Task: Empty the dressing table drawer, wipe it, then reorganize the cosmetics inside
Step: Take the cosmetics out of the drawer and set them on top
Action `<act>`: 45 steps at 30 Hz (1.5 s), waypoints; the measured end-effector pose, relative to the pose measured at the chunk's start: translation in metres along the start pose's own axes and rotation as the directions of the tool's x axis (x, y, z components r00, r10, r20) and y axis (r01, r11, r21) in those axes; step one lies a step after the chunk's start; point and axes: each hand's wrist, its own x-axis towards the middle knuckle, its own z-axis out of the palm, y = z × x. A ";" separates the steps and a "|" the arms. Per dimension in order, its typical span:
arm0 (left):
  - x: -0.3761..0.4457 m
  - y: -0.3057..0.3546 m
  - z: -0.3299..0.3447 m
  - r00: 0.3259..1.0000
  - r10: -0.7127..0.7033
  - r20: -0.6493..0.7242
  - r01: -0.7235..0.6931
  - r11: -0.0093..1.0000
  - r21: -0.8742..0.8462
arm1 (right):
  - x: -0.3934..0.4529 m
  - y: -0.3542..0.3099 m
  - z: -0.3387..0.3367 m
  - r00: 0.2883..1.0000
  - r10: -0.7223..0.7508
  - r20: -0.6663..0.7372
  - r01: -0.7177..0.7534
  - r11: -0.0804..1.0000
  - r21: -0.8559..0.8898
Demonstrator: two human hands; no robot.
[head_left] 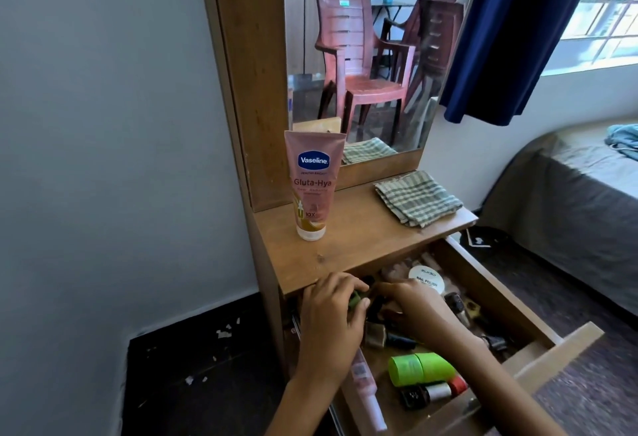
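Note:
The wooden drawer [490,283] of the dressing table is pulled out and holds several cosmetics. My left hand [331,311] curls round a small green item [355,299] at the drawer's back left. My right hand [411,308] reaches in beside it, fingers bent over small dark bottles; what it holds is hidden. A white nail polish remover tub [426,278], a bright green bottle [419,368], a pink tube [367,389] and a red-capped bottle [435,390] lie in the drawer. A pink Vaseline tube [312,183] stands on the table top [359,238].
A folded green checked cloth [417,199] lies on the table top at the right. The mirror [373,55] behind reflects red plastic chairs. A bed [580,194] stands to the right under a blue curtain [511,38]. A grey wall is at left.

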 end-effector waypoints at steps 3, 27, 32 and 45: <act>-0.001 -0.001 0.001 1.000 -0.005 0.008 0.005 1.000 -0.013 | 0.003 0.001 0.003 1.000 -0.001 -0.003 0.001 1.000 -0.021; 0.034 -0.017 -0.032 0.978 -0.086 -0.190 0.032 0.962 -0.271 | 0.014 -0.059 -0.071 0.869 -0.102 -0.484 0.381 0.762 0.523; 0.043 -0.029 -0.037 0.966 -0.128 -0.226 0.073 0.969 -0.236 | 0.014 -0.059 -0.060 0.849 -0.028 -0.528 0.369 0.748 0.552; 0.050 -0.042 -0.036 0.950 -0.151 -0.272 0.123 0.986 -0.117 | -0.013 -0.020 -0.028 0.942 -0.210 -0.261 0.307 0.853 0.421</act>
